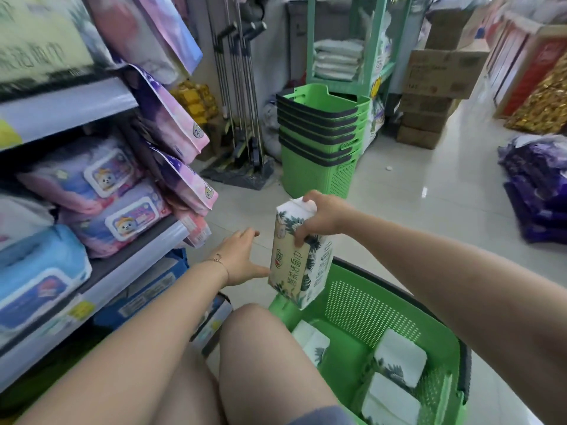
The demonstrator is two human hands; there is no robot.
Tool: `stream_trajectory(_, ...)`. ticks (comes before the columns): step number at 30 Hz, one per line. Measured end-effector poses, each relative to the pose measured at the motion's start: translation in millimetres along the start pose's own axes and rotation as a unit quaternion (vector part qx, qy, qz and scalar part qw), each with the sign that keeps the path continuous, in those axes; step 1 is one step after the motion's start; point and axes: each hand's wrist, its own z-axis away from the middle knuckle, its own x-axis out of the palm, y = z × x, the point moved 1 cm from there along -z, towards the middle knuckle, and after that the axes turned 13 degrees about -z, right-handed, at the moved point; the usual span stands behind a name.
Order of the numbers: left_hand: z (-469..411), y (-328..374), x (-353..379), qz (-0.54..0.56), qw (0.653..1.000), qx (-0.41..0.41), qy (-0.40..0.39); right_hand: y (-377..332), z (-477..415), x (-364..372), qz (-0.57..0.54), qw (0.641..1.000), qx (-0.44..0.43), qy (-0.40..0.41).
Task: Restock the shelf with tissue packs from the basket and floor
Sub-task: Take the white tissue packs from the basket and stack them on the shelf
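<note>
My right hand (322,217) grips the top of a beige tissue pack (299,265) printed with dark leaves, holding it upright above the near-left rim of a green basket (395,305). My left hand (241,256) is spread open just left of the pack, its thumb touching the pack's lower edge. Three more white leaf-print tissue packs (399,358) lie in the basket's bottom. The shelf (138,259) stands at the left, stocked with wet-wipe packs in pink and blue wrappers.
A stack of empty green baskets (319,139) stands ahead on the tiled floor. Mop handles (239,87) lean by the wall. Purple packages (540,191) pile on the floor at right, with cardboard boxes (435,87) behind. My knees are below.
</note>
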Motion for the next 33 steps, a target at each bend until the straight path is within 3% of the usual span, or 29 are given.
stream_trajectory(6,30.8,-28.0,-25.2,-0.007,0.997,-0.023,0.078,-65.0,5.1,-6.7,-0.051,0.995,-0.080,0.028)
stream_trajectory(14,74.9,-51.1,-49.7,-0.018,0.961,-0.095,0.260,-129.6,14.7,-16.8,-0.188,0.971,-0.143,0.036)
stream_trajectory(19,96.0,-70.1,-76.8,-0.016,0.914,-0.103,0.392,-159.0,21.8,-25.8,-0.262,0.946,-0.190,-0.008)
stream_trajectory(25,118.7,-90.3,-123.3,-0.081,0.875,-0.091,0.469,-187.0,37.7,-28.6,-0.290,0.900,-0.307,-0.105)
stream_trajectory(28,133.2,-93.5,-144.6,-0.107,0.857,-0.089,0.496,-198.2,41.2,-29.6,-0.286,0.890,-0.351,-0.049)
stream_trajectory(33,153.2,-99.1,-179.1,-0.171,0.830,-0.093,0.523,-218.9,57.4,-32.6,-0.152,0.871,-0.463,0.060)
